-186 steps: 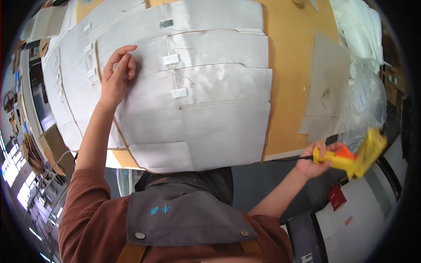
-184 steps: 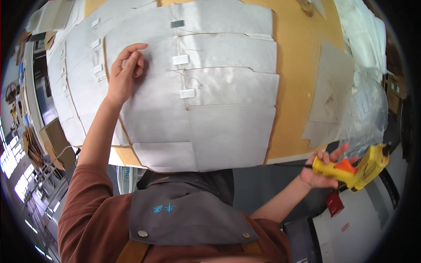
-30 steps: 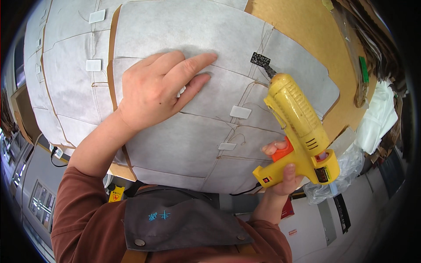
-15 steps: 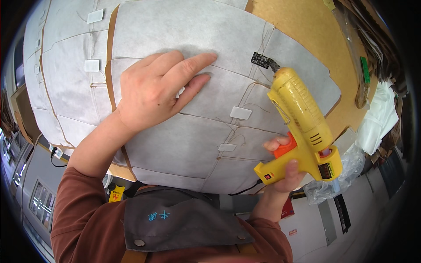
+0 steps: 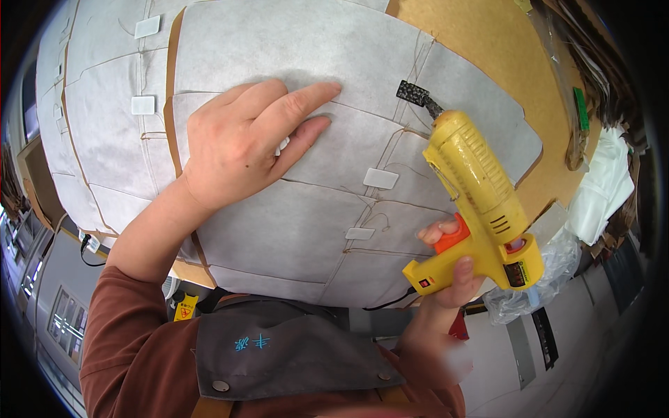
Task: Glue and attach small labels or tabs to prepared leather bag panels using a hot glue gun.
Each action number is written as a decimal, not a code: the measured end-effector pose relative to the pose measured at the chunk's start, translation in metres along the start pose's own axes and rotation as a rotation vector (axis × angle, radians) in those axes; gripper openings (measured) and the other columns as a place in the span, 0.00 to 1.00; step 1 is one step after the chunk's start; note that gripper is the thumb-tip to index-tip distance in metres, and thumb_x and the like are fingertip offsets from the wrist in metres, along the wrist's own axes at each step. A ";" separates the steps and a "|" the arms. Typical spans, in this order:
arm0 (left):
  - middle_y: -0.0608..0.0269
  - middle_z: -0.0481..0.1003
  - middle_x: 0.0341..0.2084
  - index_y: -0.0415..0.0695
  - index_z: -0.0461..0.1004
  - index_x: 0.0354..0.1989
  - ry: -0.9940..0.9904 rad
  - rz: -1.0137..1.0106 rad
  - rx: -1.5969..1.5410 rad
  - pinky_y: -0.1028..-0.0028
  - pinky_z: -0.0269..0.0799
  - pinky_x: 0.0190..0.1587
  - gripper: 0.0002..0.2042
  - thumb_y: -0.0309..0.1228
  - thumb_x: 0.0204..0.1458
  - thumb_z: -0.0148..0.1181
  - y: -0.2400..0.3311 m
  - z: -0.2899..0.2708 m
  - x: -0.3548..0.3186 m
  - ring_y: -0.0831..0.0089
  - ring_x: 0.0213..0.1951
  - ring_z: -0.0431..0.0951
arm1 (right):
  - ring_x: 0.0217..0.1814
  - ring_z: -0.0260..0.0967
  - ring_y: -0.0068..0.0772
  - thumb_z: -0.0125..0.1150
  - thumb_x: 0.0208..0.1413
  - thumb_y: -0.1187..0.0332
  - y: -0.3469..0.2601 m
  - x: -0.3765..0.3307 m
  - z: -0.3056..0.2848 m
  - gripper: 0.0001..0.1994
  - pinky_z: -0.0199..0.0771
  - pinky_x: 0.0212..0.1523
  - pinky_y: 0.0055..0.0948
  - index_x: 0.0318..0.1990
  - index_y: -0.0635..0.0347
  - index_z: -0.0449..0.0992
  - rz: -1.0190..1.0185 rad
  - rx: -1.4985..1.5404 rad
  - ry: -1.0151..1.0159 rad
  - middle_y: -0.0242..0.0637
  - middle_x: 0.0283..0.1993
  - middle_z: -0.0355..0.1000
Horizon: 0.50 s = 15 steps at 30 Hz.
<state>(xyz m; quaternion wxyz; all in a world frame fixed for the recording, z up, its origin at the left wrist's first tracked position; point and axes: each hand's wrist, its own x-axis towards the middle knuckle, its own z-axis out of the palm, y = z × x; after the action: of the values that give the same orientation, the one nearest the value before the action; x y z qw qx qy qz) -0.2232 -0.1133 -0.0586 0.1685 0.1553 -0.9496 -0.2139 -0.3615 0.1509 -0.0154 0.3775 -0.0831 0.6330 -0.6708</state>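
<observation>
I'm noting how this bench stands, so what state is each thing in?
Left hand: partly curled over pale sheets, forefinger extended, white piece showing beneath
Right hand: closed around the hot glue gun
Orange trigger: finger against it; squeeze unclear
Nozzle: at the black tag; contact unclear
Black tag: lying flat
Glue stick: poking from the hot glue gun's rear
White tag: lying flat
Pale sheets: overlapping
Clear plastic: crumpled

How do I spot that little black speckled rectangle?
Find the yellow plastic glue gun in the right hand. Follow it up to its dark nozzle. The small black speckled rectangle is right there, unlike the white rectangular tabs nearby.
</observation>
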 end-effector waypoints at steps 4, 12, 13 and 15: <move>0.72 0.61 0.14 0.49 0.79 0.47 0.003 0.000 -0.003 0.76 0.58 0.19 0.20 0.27 0.42 0.70 -0.001 0.000 0.000 0.78 0.17 0.63 | 0.42 0.72 0.41 0.63 0.56 0.59 -0.001 -0.003 0.000 0.29 0.76 0.44 0.44 0.57 0.73 0.63 0.020 0.016 0.010 0.48 0.45 0.72; 0.72 0.62 0.14 0.49 0.79 0.47 0.000 -0.004 -0.006 0.76 0.58 0.19 0.20 0.27 0.42 0.70 0.000 -0.001 0.000 0.78 0.17 0.63 | 0.37 0.71 0.44 0.54 0.57 0.60 0.003 0.003 0.006 0.27 0.76 0.40 0.45 0.55 0.77 0.60 -0.030 -0.100 0.001 0.54 0.44 0.71; 0.72 0.62 0.14 0.49 0.79 0.47 -0.001 -0.006 -0.009 0.76 0.58 0.19 0.20 0.27 0.42 0.70 0.000 0.000 0.000 0.78 0.17 0.63 | 0.37 0.71 0.44 0.54 0.57 0.60 0.003 0.003 0.007 0.27 0.76 0.40 0.44 0.55 0.77 0.60 -0.033 -0.105 0.009 0.54 0.43 0.71; 0.72 0.62 0.14 0.49 0.79 0.47 -0.001 -0.010 -0.011 0.76 0.58 0.19 0.20 0.27 0.42 0.70 0.000 0.000 0.000 0.78 0.17 0.63 | 0.37 0.71 0.44 0.54 0.57 0.60 0.003 0.003 0.007 0.28 0.76 0.40 0.44 0.56 0.77 0.60 -0.034 -0.109 0.016 0.54 0.43 0.71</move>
<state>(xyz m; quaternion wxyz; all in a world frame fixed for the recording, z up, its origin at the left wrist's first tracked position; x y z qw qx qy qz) -0.2229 -0.1134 -0.0584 0.1680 0.1588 -0.9477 -0.2201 -0.3580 0.1442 -0.0182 0.3558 -0.1091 0.6701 -0.6422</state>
